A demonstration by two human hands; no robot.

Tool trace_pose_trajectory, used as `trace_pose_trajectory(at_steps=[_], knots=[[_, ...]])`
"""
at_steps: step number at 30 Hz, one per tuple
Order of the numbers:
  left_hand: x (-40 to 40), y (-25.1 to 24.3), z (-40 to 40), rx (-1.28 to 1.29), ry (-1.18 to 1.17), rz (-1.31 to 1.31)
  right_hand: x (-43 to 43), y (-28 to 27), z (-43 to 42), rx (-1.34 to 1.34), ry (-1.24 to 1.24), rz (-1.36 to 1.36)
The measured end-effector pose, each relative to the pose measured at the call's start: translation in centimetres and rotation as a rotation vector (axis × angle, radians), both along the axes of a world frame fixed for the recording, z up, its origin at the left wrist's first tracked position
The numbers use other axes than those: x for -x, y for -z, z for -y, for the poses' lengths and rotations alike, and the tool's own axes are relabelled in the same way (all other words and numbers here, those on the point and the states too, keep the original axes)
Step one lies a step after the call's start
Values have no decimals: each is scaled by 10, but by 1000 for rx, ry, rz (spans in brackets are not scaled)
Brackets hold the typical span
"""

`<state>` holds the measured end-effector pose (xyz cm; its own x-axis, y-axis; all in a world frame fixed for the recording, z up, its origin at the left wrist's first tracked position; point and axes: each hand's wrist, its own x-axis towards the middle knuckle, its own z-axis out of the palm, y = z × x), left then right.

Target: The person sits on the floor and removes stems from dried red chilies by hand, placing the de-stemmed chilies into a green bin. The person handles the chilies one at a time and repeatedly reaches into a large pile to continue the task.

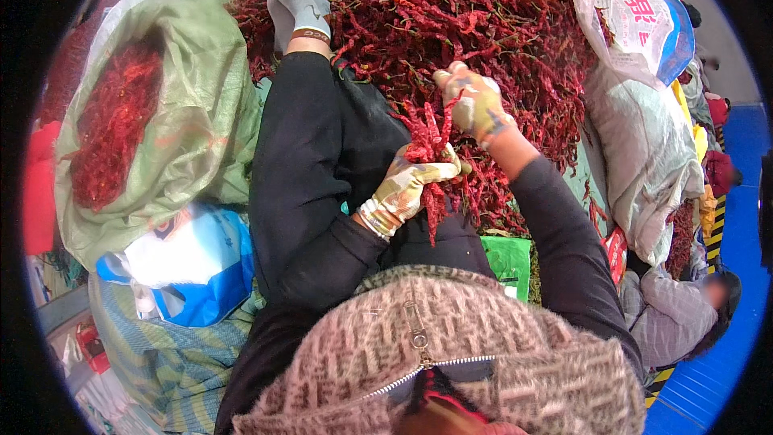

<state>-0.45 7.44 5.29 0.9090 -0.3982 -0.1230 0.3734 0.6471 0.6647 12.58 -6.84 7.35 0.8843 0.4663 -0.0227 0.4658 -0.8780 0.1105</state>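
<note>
My left hand, in a patterned work glove, grips a bunch of dried red chili peppers above my lap. Pepper tips stick out above and below the fist. Up and to the right, my right hand wears a matching glove, its fingers curled over the edge of a large heap of dried red chilies. Whether anything is pinched in those fingers is hidden. Many chilies in the heap still have pale or greenish stems. Some lie against my black trousers.
On the left, an open woven sack holds red chilies; a blue-and-white bag stands below it. A filled white sack and a printed plastic sack line the right. A green packet lies beside me. A person sits at right.
</note>
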Motion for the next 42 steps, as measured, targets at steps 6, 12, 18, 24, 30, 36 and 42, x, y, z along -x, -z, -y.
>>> trace_pose_trajectory(at_steps=[6,12,18,24,30,36,42], knots=[[-6,22,-5,57,-130,50,-8,-20,16,-278,-34,235],[-14,-2,-18,21,-134,52,32,-67,78,-1601,365,-242],[-10,-13,-6,-28,-129,57,74,-58,57,-1703,508,-571],[-4,29,3,-20,-137,-49,105,-43,22,-1707,525,-657],[3,33,3,-92,-97,-64,113,-29,31,-1555,447,-727],[0,16,-21,-88,192,235,125,-43,42,-1704,518,-1065],[-15,48,-17,51,473,89,128,-21,59,-1816,571,-1172]])
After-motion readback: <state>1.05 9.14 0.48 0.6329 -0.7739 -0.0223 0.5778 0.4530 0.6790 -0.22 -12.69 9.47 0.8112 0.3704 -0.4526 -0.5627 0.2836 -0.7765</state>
